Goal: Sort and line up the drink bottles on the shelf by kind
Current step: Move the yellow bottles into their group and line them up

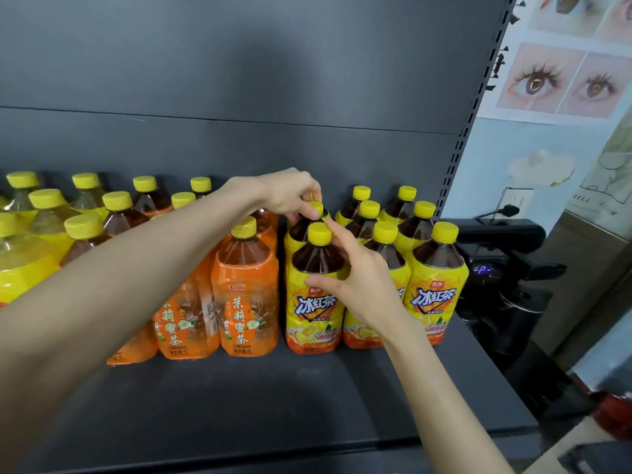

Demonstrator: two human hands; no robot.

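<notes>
Bottles with yellow caps stand in rows on a dark shelf (273, 398). Orange-labelled tea bottles (247, 302) fill the middle, yellow-labelled iced tea bottles (439, 285) the right, and pale yellow bottles (20, 265) the far left. My left hand (290, 196) reaches over the orange bottles and pinches the cap of a second-row iced tea bottle (301, 229). My right hand (359, 278) grips the shoulder of the front iced tea bottle (314, 313), thumb across its label, fingers behind its neck.
The shelf's dark back panel (239, 80) rises behind the rows, with a perforated upright (458, 155) at the right. Beyond the shelf's right edge stands a black machine (496, 268) with a lit display. A red object (612, 419) sits at the lower right.
</notes>
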